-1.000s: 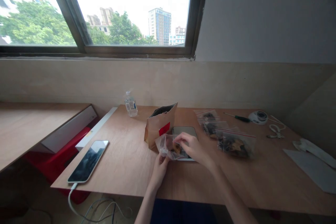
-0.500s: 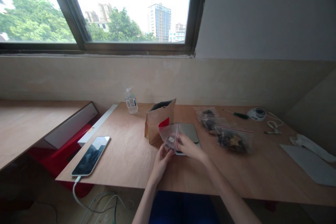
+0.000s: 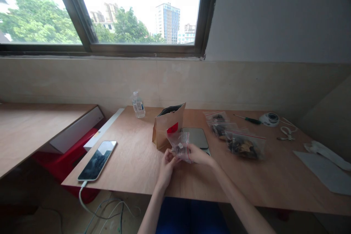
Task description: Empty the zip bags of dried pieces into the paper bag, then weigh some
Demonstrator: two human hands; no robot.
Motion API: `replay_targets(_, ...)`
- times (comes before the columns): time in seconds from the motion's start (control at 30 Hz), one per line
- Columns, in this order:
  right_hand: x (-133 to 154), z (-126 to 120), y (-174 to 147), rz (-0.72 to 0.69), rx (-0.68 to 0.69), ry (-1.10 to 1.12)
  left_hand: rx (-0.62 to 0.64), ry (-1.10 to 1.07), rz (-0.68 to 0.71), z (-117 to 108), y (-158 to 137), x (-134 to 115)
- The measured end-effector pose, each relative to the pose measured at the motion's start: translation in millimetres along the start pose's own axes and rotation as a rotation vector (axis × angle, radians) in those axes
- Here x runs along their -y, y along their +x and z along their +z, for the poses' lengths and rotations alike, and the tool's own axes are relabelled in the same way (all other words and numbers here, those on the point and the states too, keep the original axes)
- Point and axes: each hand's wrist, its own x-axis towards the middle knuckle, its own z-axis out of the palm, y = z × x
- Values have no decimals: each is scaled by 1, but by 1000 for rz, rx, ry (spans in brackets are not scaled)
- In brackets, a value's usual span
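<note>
Both my hands hold a small clear zip bag with dark pieces inside, just above the wooden table. My left hand grips its lower left edge, and my right hand pinches its right side near the red zip strip. Directly behind the bag stands an open brown paper pouch with a red label. A flat grey scale lies to the right of the pouch, partly hidden by my right hand.
Three filled zip bags lie to the right of the scale. A phone on a cable rests near the left front edge. A water bottle, a screwdriver, a white round device and paper sheets sit about the table.
The small bag was lifted off the scale and turned upright between my hands, which drew closer together in front of the pouch.
</note>
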Motion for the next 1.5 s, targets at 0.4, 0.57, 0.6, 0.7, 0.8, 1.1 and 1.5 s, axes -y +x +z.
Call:
replay_targets(0.4,-18,5,1,20,-161,149,-11,-27,-12,2,0,-1)
replay_targets(0.57,-15,7,-2,9,-263,157,-43,19,23,1,0,0)
replay_targets(0.6,-14,7,-1,7,-289,155,-44,16,24,1,0,0)
replay_targets(0.7,-14,3,0,-17,-381,155,-42,-2,10,0,0,1)
replay_targets(0.8,-15,-4,1,-31,-472,189,-45,-1,-18,-2,1,4)
replay_targets(1.1,15,-41,10,-112,-617,335,-51,-8,-21,-4,0,9)
replay_targets(1.5,119,-66,86,-550,-363,-342,-46,-26,-44,-4,0,7)
